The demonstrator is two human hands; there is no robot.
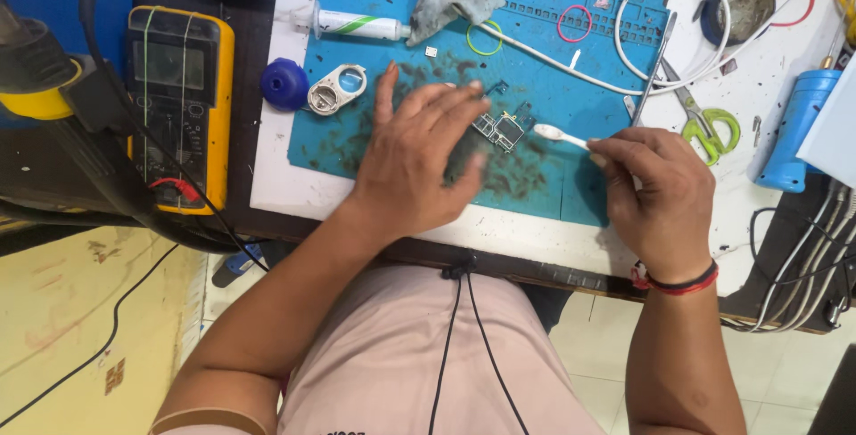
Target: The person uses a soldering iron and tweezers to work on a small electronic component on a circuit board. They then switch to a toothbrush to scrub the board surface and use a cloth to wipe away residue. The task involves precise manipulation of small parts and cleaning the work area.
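Steadying a small circuit board (pixel 502 128), left hand (pixel 417 160); right hand (pixel 658 187) pinches a white brush (pixel 562 136).

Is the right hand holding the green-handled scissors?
No, the right hand grips a white brush aimed at the small circuit board, while the green-handled scissors lie untouched on the table beyond it.

Matt blue rubbery mat (pixel 553 43), smudged; glossy white plastic brush (pixel 560 136).

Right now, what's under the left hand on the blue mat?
The left hand lies flat on the blue mat, fingertips holding a small circuit board whose right part shows. Dark smears surround it. Whatever lies beneath the palm is hidden.
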